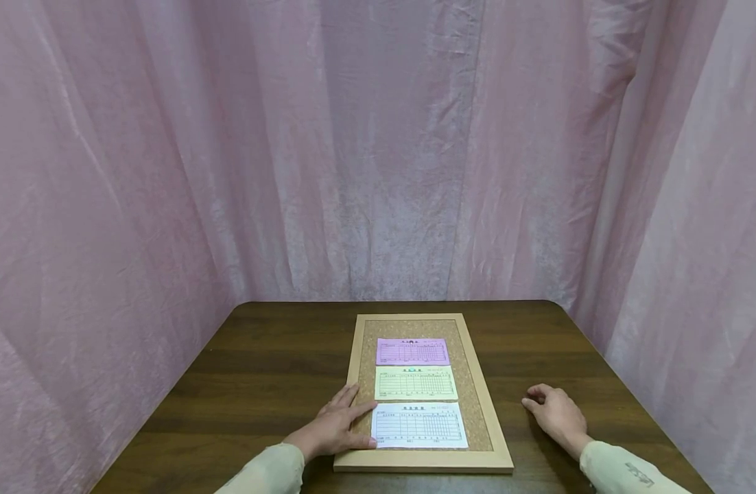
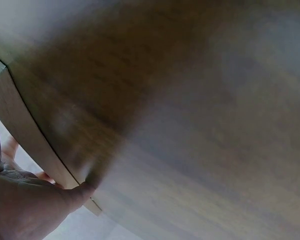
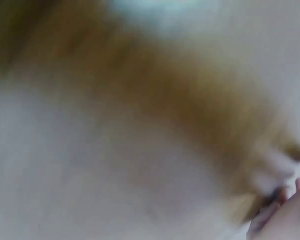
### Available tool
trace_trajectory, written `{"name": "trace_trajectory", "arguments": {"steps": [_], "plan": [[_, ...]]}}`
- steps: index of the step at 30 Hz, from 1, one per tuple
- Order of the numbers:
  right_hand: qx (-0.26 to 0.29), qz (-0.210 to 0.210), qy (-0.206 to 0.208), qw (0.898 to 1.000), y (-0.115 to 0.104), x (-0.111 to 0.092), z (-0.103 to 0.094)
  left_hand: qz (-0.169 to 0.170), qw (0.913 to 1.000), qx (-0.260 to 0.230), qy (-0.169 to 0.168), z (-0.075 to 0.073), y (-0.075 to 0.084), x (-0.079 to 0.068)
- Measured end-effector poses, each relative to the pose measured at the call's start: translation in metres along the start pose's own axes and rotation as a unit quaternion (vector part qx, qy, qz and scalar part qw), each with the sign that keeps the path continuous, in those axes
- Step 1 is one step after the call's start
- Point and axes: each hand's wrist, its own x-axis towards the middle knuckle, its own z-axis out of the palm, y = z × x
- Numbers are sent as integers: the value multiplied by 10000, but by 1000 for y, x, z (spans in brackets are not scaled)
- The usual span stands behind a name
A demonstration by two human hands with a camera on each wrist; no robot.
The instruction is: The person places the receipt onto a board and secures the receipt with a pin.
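Note:
In the head view a wood-framed cork board (image 1: 418,461) lies flat on the table, bearing a purple printed slip (image 1: 413,353), a pale green slip (image 1: 416,383) and a white slip (image 1: 420,427) in a column. A small dark spot marks the top of the purple slip and a teal one the top of the green slip. My left hand (image 1: 336,425) rests across the board's left frame edge, fingers spread, fingertips at the white slip's left side. To the right of the board, my right hand (image 1: 557,413) is low over the table, fingers loosely bent, no object visible in it.
The dark wooden table (image 1: 279,357) extends on both sides of the board and behind it. Pink velvet curtains (image 1: 384,151) hang around its back and sides. Both wrist views are largely blurred tabletop.

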Motion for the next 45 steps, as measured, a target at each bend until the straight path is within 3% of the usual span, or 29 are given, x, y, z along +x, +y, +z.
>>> {"name": "trace_trajectory", "arguments": {"steps": [7,12,17,22,30,45], "plan": [[559,-353,-785,9947,15,13,-16,-44,10000,-9,-38,1,-1,0],[1121,-728,-1336,9820,26,24,-24,-49,10000,-24,-43,0,1,0],[1323,-1153,-1734,9691,29,33,-27,-54,9999,-85,-58,-1,0,0],[1388,-1419,-1851,9625,32,40,-27,-53,10000,-59,-41,-2,2,1],[1455,-1470,-2085,9559,36,46,-27,-40,10000,-57,-49,-3,1,2],[1326,-1416,-2063,9591,33,48,-23,4,10000,9,-21,-1,0,0]]}}
